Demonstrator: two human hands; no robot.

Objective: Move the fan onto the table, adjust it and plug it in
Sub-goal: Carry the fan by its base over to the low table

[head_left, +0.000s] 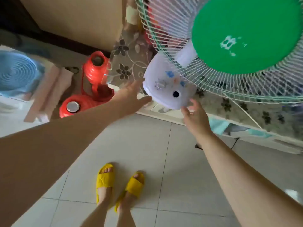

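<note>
The fan [229, 51] fills the upper right of the frame, its pale wire guard and green centre disc tilted toward the camera. Its white base [168, 90], with a dial and a dark round hole, is seen at the edge of the bench [237, 110], which is covered with a flower-patterned cloth; whether the base rests fully on the bench cannot be told.

The left hand [132, 94] is stretched toward the left side of the base, fingers spread wide, with nothing held; contact with the base cannot be made out. The right hand [195, 115] is raised under the lower right corner of the base, its grip loose and open, fingertips just beside or touching the plastic.

To the left of the bench, in the middle left of the frame, two red flasks [91, 89] are crowded against the bench corner. A blue ribbed object [16, 72] is seen at the far left, with a pinkish board [45, 94] beside it. A thin dark cord [234, 143] hangs below the bench edge at the right. At the bottom centre, two feet in yellow slippers [119, 182] are placed on the pale tiled floor [164, 153].
</note>
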